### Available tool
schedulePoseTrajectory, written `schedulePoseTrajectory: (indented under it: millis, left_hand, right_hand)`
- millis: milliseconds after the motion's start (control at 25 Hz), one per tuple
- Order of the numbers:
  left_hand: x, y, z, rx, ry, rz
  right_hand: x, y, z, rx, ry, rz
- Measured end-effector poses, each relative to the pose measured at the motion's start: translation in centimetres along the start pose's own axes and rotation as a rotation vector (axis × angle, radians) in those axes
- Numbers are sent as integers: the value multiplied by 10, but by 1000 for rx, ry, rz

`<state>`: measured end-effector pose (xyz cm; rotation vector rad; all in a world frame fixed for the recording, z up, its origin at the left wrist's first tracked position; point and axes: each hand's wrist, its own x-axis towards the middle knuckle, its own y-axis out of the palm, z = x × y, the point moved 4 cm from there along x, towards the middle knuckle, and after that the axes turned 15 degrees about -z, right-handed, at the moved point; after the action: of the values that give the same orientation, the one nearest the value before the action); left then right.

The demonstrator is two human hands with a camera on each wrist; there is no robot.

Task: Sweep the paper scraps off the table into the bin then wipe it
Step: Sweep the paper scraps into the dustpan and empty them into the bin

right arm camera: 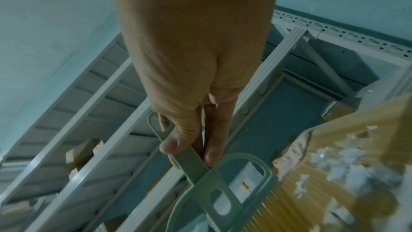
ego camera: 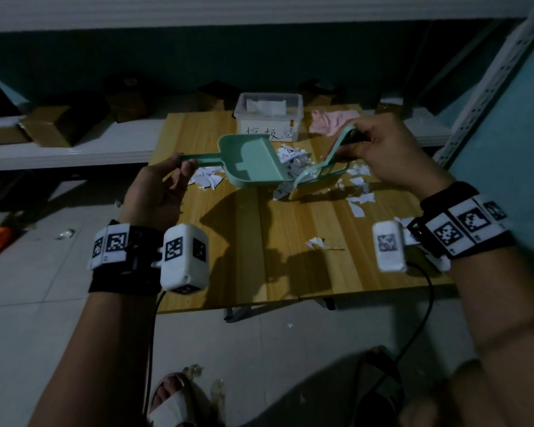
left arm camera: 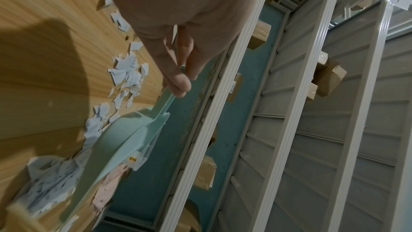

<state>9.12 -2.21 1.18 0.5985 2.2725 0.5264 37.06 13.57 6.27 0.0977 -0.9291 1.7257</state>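
Note:
A green dustpan (ego camera: 253,161) hangs tilted over the wooden table (ego camera: 235,251); my left hand (ego camera: 170,177) pinches the end of its handle (left arm camera: 165,101). My right hand (ego camera: 379,149) grips the handle of a green brush (ego camera: 318,177) whose yellow bristles (right arm camera: 280,205) meet the table beside the pan's lip. White paper scraps (ego camera: 293,161) are heaped between pan and brush, with more scraps (ego camera: 358,198) spread to the right and one scrap (ego camera: 316,242) lying nearer me. A clear plastic bin (ego camera: 267,117) with handwritten characters stands at the table's far edge.
A pink cloth (ego camera: 333,121) lies at the far right of the table beside the bin. Low white shelves (ego camera: 59,149) with cardboard boxes run behind and to the left. A teal wall (ego camera: 512,124) stands close on the right. My sandalled feet (ego camera: 176,402) are on the tiled floor.

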Motion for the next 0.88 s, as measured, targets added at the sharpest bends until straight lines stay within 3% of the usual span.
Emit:
schedulePoseTrajectory:
  millis: [240,440,520,680,880]
  left_hand:
    - [-1,-4,-3,29,28,-26]
    - [4,-7,-6,1,30,-13]
    - [5,-8,-6,-11,26,-13]
    - [7,-8,-6,22,25,-6]
    - [13,-10,-9,25,18,-15]
  right_hand:
    - [-6,-19,23,88,71,51]
    - [-20,0,26,36,139,413]
    - [-26,12,19,23,165,486]
    - [-16,20,3,18,165,290]
    - [-2,12,2,-130,15,-38]
